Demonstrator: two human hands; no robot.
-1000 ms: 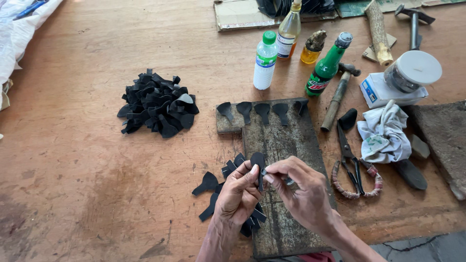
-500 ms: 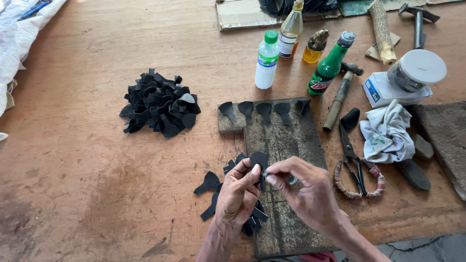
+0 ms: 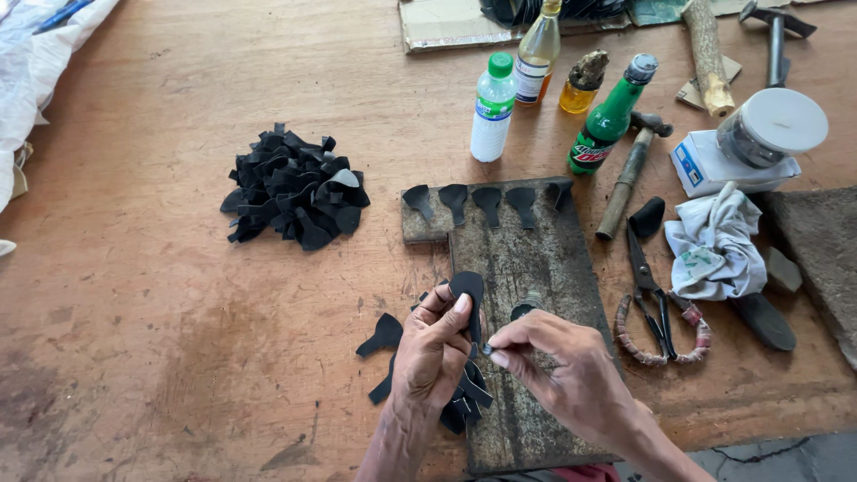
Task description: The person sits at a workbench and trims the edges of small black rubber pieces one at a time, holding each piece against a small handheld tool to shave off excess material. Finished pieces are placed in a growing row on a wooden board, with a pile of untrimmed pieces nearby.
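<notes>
My left hand [image 3: 435, 353] pinches a small black rounded leather piece [image 3: 468, 287] upright over a worn dark board [image 3: 527, 268]. My right hand [image 3: 564, 373] touches the piece's lower stem with thumb and forefinger closed on something tiny that I cannot make out. Under my left hand lie several more black cut pieces [image 3: 384, 335]. A row of several black pieces [image 3: 486, 201] lines the board's far edge. A small dark round thing [image 3: 525, 310] sits on the board just beyond my right hand.
A heap of black scraps [image 3: 295, 187] lies at the left. Bottles [image 3: 493, 107], a hammer [image 3: 629, 170], scissors [image 3: 650, 290], a white rag [image 3: 714, 241], a lidded jar on a box [image 3: 759, 134] and a stone slab [image 3: 817, 241] crowd the right and back. White sacking [image 3: 36, 62] covers the far left.
Both hands stay over the board; the black piece has risen slightly, and my right fingers have slid down from its head toward its stem.
</notes>
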